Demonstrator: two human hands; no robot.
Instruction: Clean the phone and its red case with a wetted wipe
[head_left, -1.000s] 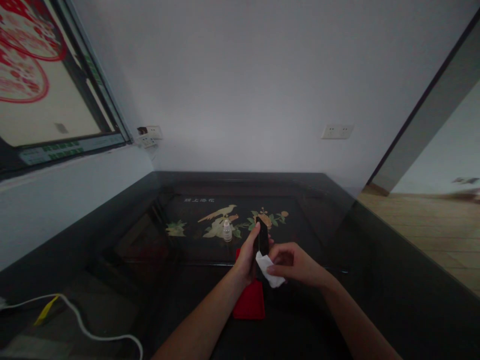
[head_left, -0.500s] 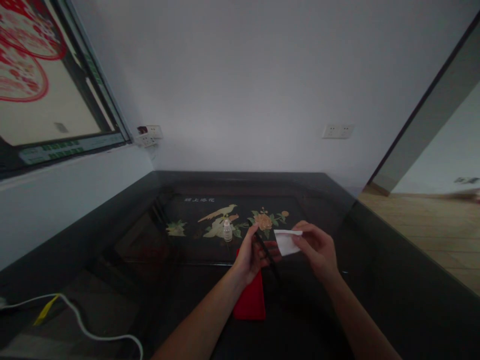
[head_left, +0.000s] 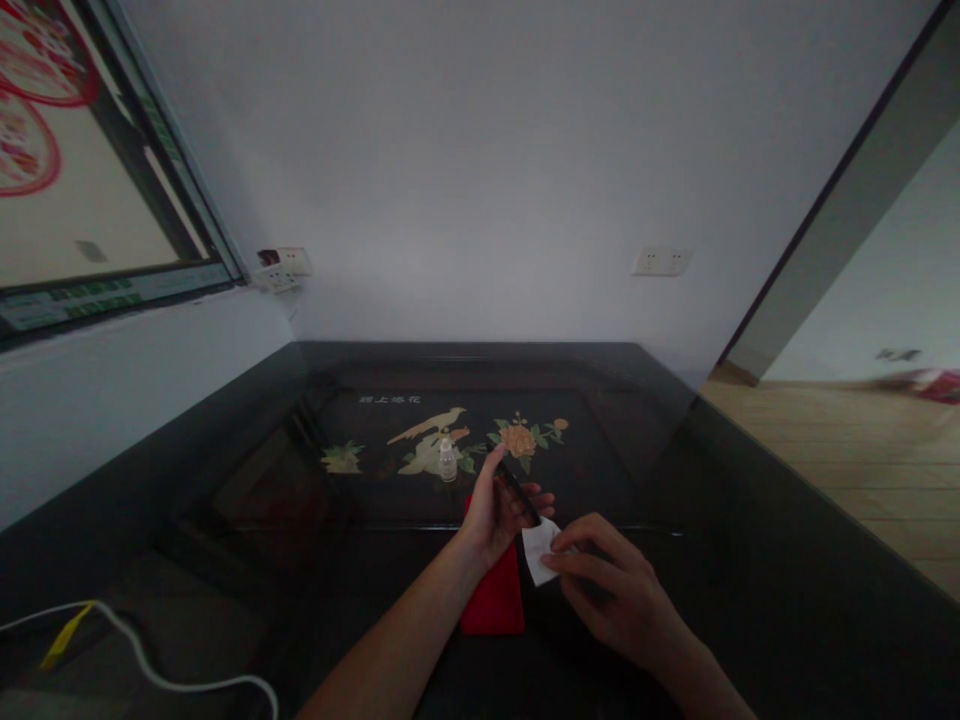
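My left hand (head_left: 495, 515) grips a slim black object (head_left: 517, 492), seen nearly edge-on and slanting down to the right; its exact kind I cannot make out. The thumb lies along its upper end, and the other fingers reach behind it. In my right hand (head_left: 611, 580), thumb and fingers pinch a small white wipe (head_left: 537, 555), which laps over the lower end of the black object. Beneath my left hand lies a flat red item (head_left: 495, 600) on the dark table. A small clear bottle with a pale cap (head_left: 448, 462) stands upright beyond that hand.
The glossy black table (head_left: 247, 610) has a bird-and-flower picture (head_left: 517, 440) in its top. A white cable (head_left: 157, 680) with a yellow tag (head_left: 66, 635) runs across the lower left. A wall (head_left: 465, 200) with sockets (head_left: 663, 262) rises behind the far edge.
My right hand has moved down and left, bringing the wipe from beside the black object onto its lower end. My left hand keeps its grip. The view has shifted slightly right.
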